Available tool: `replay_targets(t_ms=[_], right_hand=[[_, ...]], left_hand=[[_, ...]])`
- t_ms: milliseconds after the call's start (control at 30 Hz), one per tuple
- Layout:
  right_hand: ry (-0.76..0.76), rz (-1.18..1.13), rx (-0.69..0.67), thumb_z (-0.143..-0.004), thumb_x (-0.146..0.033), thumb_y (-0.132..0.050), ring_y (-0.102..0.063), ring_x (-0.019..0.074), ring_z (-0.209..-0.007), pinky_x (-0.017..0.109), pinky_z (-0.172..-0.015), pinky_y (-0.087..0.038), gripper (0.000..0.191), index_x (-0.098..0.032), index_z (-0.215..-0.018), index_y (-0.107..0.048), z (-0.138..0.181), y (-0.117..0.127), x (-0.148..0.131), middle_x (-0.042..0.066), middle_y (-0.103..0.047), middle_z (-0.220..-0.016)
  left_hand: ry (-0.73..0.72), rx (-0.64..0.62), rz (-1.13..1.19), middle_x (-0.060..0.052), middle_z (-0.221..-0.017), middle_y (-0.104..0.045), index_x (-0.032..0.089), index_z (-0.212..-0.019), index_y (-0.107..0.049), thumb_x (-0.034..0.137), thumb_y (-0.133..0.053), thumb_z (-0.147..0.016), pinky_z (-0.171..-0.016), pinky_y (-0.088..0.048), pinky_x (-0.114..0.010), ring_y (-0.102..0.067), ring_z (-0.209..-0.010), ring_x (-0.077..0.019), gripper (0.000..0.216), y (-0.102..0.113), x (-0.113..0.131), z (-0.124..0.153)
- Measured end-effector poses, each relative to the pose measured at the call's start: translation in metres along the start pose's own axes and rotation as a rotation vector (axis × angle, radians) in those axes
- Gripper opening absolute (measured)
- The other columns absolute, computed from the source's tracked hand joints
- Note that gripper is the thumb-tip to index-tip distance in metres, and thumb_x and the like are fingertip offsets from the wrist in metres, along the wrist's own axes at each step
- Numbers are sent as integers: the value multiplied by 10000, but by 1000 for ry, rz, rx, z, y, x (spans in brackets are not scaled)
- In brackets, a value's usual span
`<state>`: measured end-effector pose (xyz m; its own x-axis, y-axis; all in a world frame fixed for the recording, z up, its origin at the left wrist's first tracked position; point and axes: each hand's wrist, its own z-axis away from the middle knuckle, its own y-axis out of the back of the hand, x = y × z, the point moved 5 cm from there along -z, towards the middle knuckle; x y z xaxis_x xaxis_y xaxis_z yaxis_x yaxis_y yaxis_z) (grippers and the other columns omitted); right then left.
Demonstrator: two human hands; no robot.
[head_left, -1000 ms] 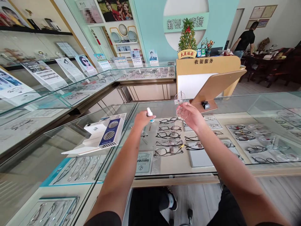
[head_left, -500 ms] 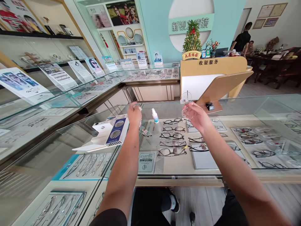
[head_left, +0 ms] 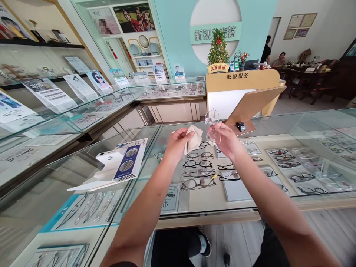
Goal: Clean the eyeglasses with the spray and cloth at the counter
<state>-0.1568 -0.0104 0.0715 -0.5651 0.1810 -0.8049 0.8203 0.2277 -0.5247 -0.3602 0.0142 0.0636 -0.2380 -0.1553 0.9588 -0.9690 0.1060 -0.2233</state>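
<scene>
My left hand (head_left: pixel 179 142) pinches a crumpled beige cleaning cloth (head_left: pixel 194 140), raised over the glass counter. Just to its right, my right hand (head_left: pixel 226 139) grips a pair of thin-rimmed glasses (head_left: pixel 213 118) held on end, one round lens above the other. A small gap separates the cloth from the lenses. Beneath both hands, inside the display case, lie rows of dark-framed glasses (head_left: pixel 198 164). The white bottle seen earlier is hidden behind my left hand and the cloth.
An opened white and blue box (head_left: pixel 129 161) sits on the counter at left. Ahead stands a tilted wooden board (head_left: pixel 254 104) with a small black object (head_left: pixel 241 127) at its foot. The glass counter (head_left: pixel 314 118) runs on to the right. Two people are in the far back.
My left hand has moved right and come close to my right hand, bringing the cloth into plain view. The glasses stay upright in my right hand. The view has shifted slightly.
</scene>
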Motion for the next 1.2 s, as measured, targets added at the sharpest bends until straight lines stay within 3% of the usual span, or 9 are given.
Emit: replay_targets(t_ms=[100,233,400,700,867,967,1100,1200], right_hand=[[26,12,-36,-762,-481,-957,-697,216,-979,386,-972,-560,278,-311,-796,-741,2,-5,0,1,-764,-940],[27,43,-60,-789,-488,-952,-682,210,-945,366,-948,-537,255,-316,-820,-766,3,-7,3,-10,-777,-914],[-3,18,-39,-746,-470,-987,-666,188,-896,322,-856,-514,273,-300,-803,-781,4,-8,6,-20,-783,-906],[-60,-91,-33,-724,-420,-1008,-645,164,-810,294,-766,-505,283,-267,-792,-779,8,-15,16,-12,-777,-877],[-64,-160,19,-678,-388,-1025,-641,163,-818,295,-773,-512,300,-260,-804,-784,6,-12,18,-9,-762,-893],[-80,-177,41,-666,-384,-1027,-630,161,-820,294,-767,-513,307,-257,-793,-777,6,-12,20,-8,-757,-913],[-111,-210,15,-662,-386,-1035,-636,153,-857,284,-804,-521,316,-245,-758,-770,10,-21,27,-11,-755,-956],[-127,-255,1,-658,-379,-1043,-647,151,-890,284,-851,-529,317,-241,-738,-769,14,-29,32,-16,-759,-988]], left_hand=[[13,0,-85,9,-729,-691,192,-814,-746,592,-1017,-600,-591,-448,-255,-588,-634,-124,529,-4,-4,2],[61,-100,-55,20,-703,-654,191,-758,-706,618,-1003,-644,-584,-420,-250,-565,-626,-116,532,-10,-8,4],[167,-191,59,-20,-790,-742,193,-848,-772,644,-1029,-587,-657,-504,-281,-657,-707,-161,581,-19,-15,8],[106,-333,44,-36,-852,-753,169,-944,-813,699,-911,-776,-727,-488,-258,-645,-791,-150,565,-41,-17,27],[94,-360,55,-11,-873,-736,184,-1070,-806,585,-967,-759,-714,-486,-254,-628,-771,-138,532,-46,-22,30],[64,-339,57,-16,-964,-756,200,-1182,-779,516,-1004,-717,-757,-522,-269,-663,-832,-158,605,-49,-24,33],[-64,-225,-61,-20,-928,-758,182,-1072,-773,556,-962,-751,-767,-533,-281,-671,-838,-176,528,-47,-21,35],[-148,-147,-118,-48,-1025,-799,191,-1128,-779,610,-911,-794,-828,-561,-301,-715,-927,-207,552,-43,-18,35]])
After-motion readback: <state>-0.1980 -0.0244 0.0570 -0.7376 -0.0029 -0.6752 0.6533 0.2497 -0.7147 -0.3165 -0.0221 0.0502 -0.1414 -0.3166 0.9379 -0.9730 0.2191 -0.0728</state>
